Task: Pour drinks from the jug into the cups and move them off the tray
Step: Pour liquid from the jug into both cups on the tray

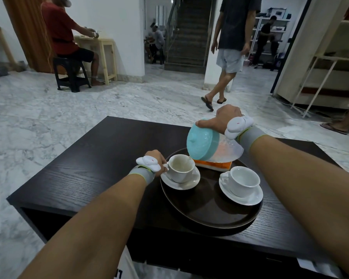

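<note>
— What are the hands doing?

— The right hand (228, 117) grips the jug (208, 143), tipped over the cup (180, 168) at the tray's (210, 220) far-left edge; a thin stream falls in. The left hand (154, 158) closes on that cup's handle.

— And the step?

— First pour, seemingly. Next, the person likely rights the jug and fills the second cup (243, 181), empty near the right edge; both remain on the tray.
</note>
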The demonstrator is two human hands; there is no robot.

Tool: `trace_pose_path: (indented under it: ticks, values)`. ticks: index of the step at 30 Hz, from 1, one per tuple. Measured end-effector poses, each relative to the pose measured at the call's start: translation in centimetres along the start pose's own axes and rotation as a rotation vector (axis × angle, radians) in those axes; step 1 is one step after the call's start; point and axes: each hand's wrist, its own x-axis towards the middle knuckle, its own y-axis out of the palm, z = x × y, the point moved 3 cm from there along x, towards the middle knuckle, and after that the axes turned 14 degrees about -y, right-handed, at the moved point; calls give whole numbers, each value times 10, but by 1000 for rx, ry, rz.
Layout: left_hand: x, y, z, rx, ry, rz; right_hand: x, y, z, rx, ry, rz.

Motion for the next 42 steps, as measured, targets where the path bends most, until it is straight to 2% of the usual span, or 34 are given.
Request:
trace_pose_path:
  ticks: [42]
  values:
    - [-3,1,1,-32,-10,10,-6,-4,5,-11,25,-14]
